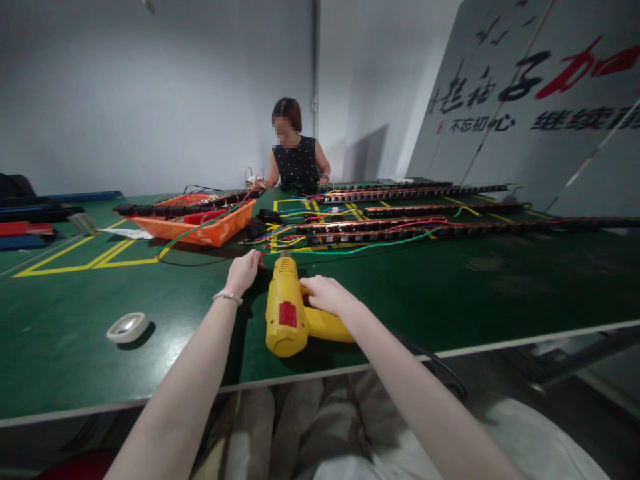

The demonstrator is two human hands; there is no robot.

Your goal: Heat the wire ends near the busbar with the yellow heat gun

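My right hand (327, 297) grips the handle of a yellow heat gun (285, 308), which rests over the green table with its nozzle pointing away from me. To the left of the nozzle, my left hand (244, 272) is closed in a pinch on what looks like a red wire (262, 259); most of it is hidden by the fingers. Just beyond both hands lie coloured wire ends (280, 239), coming from long black strips (370, 233) with copper-coloured lengths. A green wire (360, 250) runs along the near side of these strips.
An orange basket (200, 230) with a black strip across it stands beyond my left hand. A roll of tape (128, 327) lies on the green table (65, 353) at left. Across the table, a person (297, 160) handles wires. A black cord (440, 363) hangs at the front edge.
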